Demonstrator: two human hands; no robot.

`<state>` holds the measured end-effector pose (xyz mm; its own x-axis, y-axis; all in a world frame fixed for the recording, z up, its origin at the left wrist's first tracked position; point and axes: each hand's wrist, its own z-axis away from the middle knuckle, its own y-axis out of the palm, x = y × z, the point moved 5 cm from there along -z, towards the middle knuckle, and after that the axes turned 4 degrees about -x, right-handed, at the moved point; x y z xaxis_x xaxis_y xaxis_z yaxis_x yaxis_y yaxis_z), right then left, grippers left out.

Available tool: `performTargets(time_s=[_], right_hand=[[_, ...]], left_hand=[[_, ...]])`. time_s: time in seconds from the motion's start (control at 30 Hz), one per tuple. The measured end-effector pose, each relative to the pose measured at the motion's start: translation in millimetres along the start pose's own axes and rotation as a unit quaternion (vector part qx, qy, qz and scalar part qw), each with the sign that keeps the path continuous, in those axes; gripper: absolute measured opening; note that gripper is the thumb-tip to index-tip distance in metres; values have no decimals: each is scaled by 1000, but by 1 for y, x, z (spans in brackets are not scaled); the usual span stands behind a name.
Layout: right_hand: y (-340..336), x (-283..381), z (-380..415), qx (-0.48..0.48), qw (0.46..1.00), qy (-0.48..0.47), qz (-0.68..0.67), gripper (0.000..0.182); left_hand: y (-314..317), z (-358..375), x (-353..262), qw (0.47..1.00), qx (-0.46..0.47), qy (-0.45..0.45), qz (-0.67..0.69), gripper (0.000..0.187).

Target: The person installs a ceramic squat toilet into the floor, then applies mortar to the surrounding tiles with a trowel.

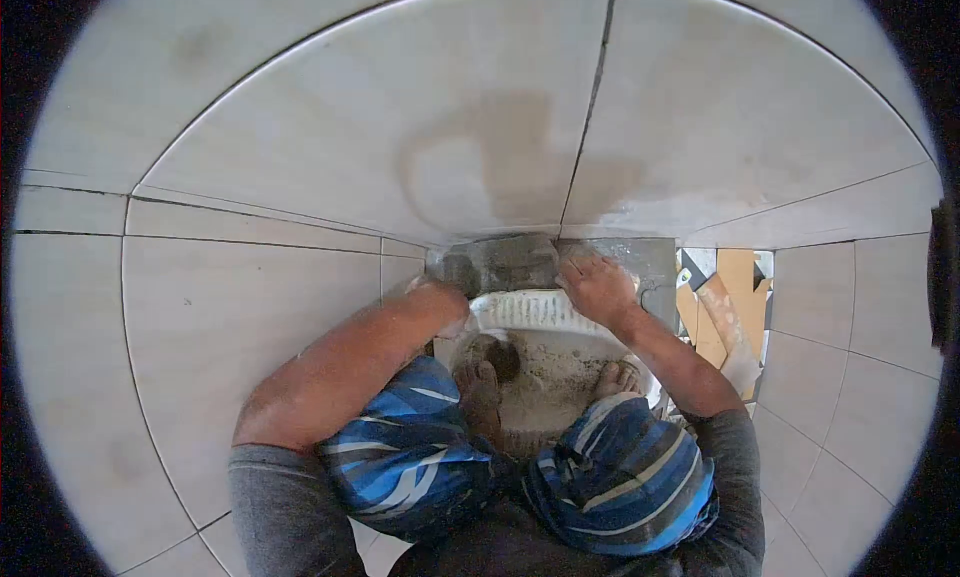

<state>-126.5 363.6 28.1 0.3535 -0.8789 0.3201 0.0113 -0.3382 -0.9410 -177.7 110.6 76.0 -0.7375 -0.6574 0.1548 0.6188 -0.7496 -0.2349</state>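
My left hand (440, 305) is at the left end of a grey strip of floor (510, 262) along the foot of the wall, its fingers mostly hidden behind the wrist. My right hand (598, 285) rests on the same strip, right of its middle, with fingers bent and pressed together; anything under them is too small to make out. The grey surface looks wet and smeared. Just in front of it lies a white squat toilet pan (530, 310) with a ribbed, dirty edge. Bare feet stand on the pan, below and between my hands.
Large pale tiles cover the back wall (500, 127), with a damp patch on it. Tiled walls also rise on the left (250, 317) and right (810, 297). Cardboard pieces (738, 277) lie on the floor at the right. A dark round hole (503, 357) shows in the pan.
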Motion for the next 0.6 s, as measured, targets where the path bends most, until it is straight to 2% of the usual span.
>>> performTargets(time_s=[0.1,0.17,0.3,0.37,0.47,0.53,0.6], right_hand=[[-25,7,-2,40,999,12,9,33],[-34,2,-6,221,967,118,-49,39],[-25,-3,-14,261,960,98,-30,46],[-11,-6,-22,327,942,72,-13,46],[-2,-7,-40,368,928,49,-8,47],[-9,-1,-49,361,931,51,-11,48],[-5,1,-54,355,933,57,-14,48]], left_hand=[[4,-7,-5,1000,6,10,0,40],[5,-14,-14,1000,6,19,8,40],[5,-16,-24,999,13,31,13,42],[2,-11,-28,999,18,41,6,43],[-2,-3,-32,999,29,41,-3,44],[0,-6,-30,999,30,32,-8,45],[4,-13,-28,997,-10,73,17,45]])
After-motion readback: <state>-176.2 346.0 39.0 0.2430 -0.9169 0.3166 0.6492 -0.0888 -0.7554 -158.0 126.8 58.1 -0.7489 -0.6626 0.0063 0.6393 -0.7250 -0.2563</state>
